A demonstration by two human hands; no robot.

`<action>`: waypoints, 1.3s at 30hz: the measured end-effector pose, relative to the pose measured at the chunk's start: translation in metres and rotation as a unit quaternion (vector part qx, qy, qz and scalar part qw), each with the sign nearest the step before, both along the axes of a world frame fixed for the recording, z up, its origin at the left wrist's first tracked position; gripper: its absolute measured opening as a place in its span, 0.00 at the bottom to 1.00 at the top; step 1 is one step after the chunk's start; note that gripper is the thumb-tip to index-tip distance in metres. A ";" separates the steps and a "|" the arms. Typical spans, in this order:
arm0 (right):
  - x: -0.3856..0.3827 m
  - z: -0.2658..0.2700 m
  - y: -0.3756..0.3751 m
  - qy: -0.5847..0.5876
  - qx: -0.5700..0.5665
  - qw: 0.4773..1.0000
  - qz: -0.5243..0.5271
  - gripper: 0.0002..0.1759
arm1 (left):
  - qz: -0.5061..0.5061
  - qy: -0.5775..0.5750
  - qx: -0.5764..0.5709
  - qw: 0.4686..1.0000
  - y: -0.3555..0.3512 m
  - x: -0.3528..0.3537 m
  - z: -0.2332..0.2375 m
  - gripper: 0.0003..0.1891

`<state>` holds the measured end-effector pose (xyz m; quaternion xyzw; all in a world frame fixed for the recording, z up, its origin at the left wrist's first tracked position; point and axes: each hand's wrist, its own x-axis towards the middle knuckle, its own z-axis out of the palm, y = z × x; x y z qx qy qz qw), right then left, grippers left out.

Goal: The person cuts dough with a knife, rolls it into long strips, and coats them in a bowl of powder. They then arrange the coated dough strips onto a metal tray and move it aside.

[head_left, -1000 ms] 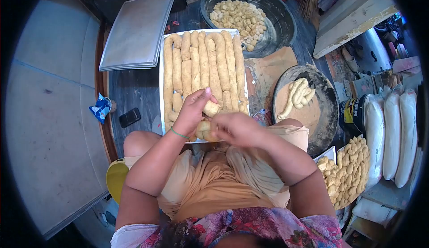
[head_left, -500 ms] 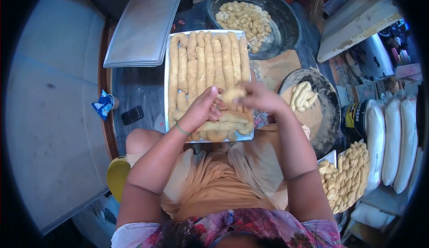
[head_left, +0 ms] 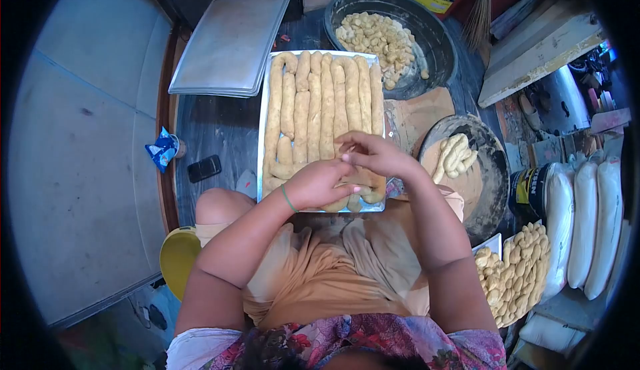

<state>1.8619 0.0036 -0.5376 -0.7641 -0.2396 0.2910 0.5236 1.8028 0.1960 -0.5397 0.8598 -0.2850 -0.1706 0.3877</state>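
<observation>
Many dough ropes (head_left: 327,110) in one tray (head_left: 263,143); both hands low at its near end

Findings use the tray's middle as dial centre, twelve o'clock at its far side. The ropes lie side by side, most running from twelve toward six, with shorter lengths crossways near seven.

My left hand (head_left: 321,185) is at six, back upward, over the nearest ropes. My right hand (head_left: 377,153) is at four, fingers curved, tips just beside the left. I cannot tell whether either one grips dough; the hands themselves hide it.

Change noted: half a second ago a dough piece showed between my hands; none shows there now, and my left palm has turned down. I judge that handling has moved down to tray level; placement is unconfirmed.

Materials: the ropes are tan, matt and rounded, with slightly uneven skin and blunt ends. At half past three, a dark round pan (head_left: 491,170) holds paler, smoother folded dough (head_left: 457,157). At one, a black basin (head_left: 433,50) holds small, floury lumps (head_left: 377,40). Farther out at four, yellowish pieces (head_left: 523,273) sit packed together. At half past ten, flat metal sheets (head_left: 230,43) are stacked, dull and smooth.
</observation>
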 end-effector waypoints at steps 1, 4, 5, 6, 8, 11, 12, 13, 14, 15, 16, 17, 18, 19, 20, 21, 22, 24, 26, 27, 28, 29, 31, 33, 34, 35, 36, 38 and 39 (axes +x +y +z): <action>-0.002 -0.010 0.004 0.026 -0.005 0.999 0.022 0.16 | -0.027 0.008 0.027 0.999 0.001 0.000 0.002 0.21; -0.010 -0.002 0.013 0.012 -0.083 0.991 0.102 0.13 | -0.109 0.055 0.083 0.989 0.004 -0.002 0.003 0.20; -0.013 0.003 0.015 -0.009 -0.119 0.984 0.130 0.12 | -0.137 0.086 0.084 0.983 0.004 -0.004 0.000 0.19; -0.017 -0.006 0.014 -0.060 -0.086 0.983 0.150 0.11 | -0.166 0.117 0.085 0.976 0.005 -0.005 -0.001 0.19; -0.031 0.020 0.018 -0.111 -0.181 0.961 0.176 0.11 | -0.225 0.156 0.091 0.957 0.002 -0.007 -0.001 0.19; -0.062 0.071 0.024 -0.188 -0.288 0.922 0.177 0.11 | -0.261 0.209 0.062 0.940 0.002 -0.013 -0.002 0.21; -0.075 0.083 0.022 -0.229 -0.297 0.910 0.180 0.10 | -0.248 0.229 0.040 0.940 0.004 -0.018 -0.004 0.21; -0.087 0.089 0.014 -0.218 -0.232 0.920 0.229 0.09 | -0.235 0.250 0.018 0.939 0.005 -0.021 -0.006 0.22; -0.100 0.095 0.006 -0.205 -0.165 0.925 0.275 0.09 | -0.236 0.233 0.069 0.941 0.003 -0.020 -0.005 0.22; -0.111 0.107 0.008 -0.132 0.026 0.918 0.374 0.09 | -0.238 0.215 0.121 0.939 0.000 -0.018 -0.003 0.22; -0.121 0.117 0.012 -0.054 0.217 0.863 0.454 0.10 | -0.239 0.196 0.173 0.935 -0.004 -0.014 0.001 0.22; -0.139 0.119 0.016 -0.029 0.289 0.817 0.499 0.10 | -0.239 0.175 0.225 0.928 -0.005 -0.013 0.002 0.22; -0.151 0.120 0.019 -0.005 0.359 0.762 0.539 0.12 | -0.235 0.173 0.216 0.932 -0.005 -0.012 -0.001 0.22; -0.151 0.120 0.021 -0.012 0.344 0.757 0.555 0.12 | -0.230 0.171 0.207 0.935 -0.005 -0.011 -0.008 0.23; -0.152 0.120 0.022 -0.019 0.330 0.751 0.572 0.11 | -0.227 0.168 0.198 0.939 -0.006 -0.011 -0.012 0.23; -0.152 0.121 0.021 -0.026 0.314 0.745 0.588 0.11 | -0.228 0.169 0.200 0.938 -0.006 -0.011 -0.011 0.23; -0.153 0.120 0.020 -0.036 0.307 0.747 0.589 0.10 | -0.228 0.170 0.202 0.937 -0.008 -0.010 -0.010 0.23; -0.156 0.116 0.017 -0.051 0.293 0.751 0.590 0.09 | -0.228 0.173 0.205 0.936 -0.009 -0.010 -0.009 0.23; -0.154 0.113 0.017 -0.043 0.285 0.753 0.592 0.09 | -0.226 0.176 0.208 0.935 -0.010 -0.010 -0.007 0.24; -0.153 0.112 0.017 -0.039 0.281 0.754 0.592 0.09 | -0.227 0.171 0.210 0.936 -0.010 -0.010 -0.008 0.24; -0.152 0.111 0.017 -0.066 0.280 0.764 0.578 0.09 | -0.227 0.167 0.211 0.936 -0.010 -0.009 -0.011 0.25; -0.152 0.109 0.017 -0.094 0.278 0.773 0.563 0.09 | -0.228 0.162 0.213 0.936 -0.010 -0.009 -0.014 0.25; -0.147 0.113 0.017 -0.166 0.294 0.807 0.485 0.10 | -0.209 0.146 0.212 0.943 -0.011 -0.009 -0.021 0.27; -0.139 0.122 0.017 -0.251 0.325 0.842 0.350 0.10 | -0.199 0.138 0.216 0.946 -0.010 -0.010 -0.023 0.29; -0.137 0.122 0.015 -0.248 0.342 0.850 0.313 0.10 | -0.199 0.138 0.220 0.945 -0.010 -0.009 -0.023 0.29; -0.135 0.122 0.012 -0.245 0.359 0.857 0.276 0.11 | -0.199 0.138 0.223 0.944 -0.011 -0.008 -0.024 0.30; -0.135 0.122 0.010 -0.241 0.375 0.863 0.238 0.11 | -0.198 0.137 0.223 0.945 -0.012 -0.007 -0.023 0.30; -0.138 0.121 0.010 -0.264 0.380 0.857 0.225 0.14 | -0.198 0.137 0.225 0.944 -0.012 -0.006 -0.019 0.29; -0.140 0.120 0.010 -0.274 0.383 0.855 0.218 0.16 | -0.196 0.136 0.219 0.946 -0.011 -0.006 -0.018 0.29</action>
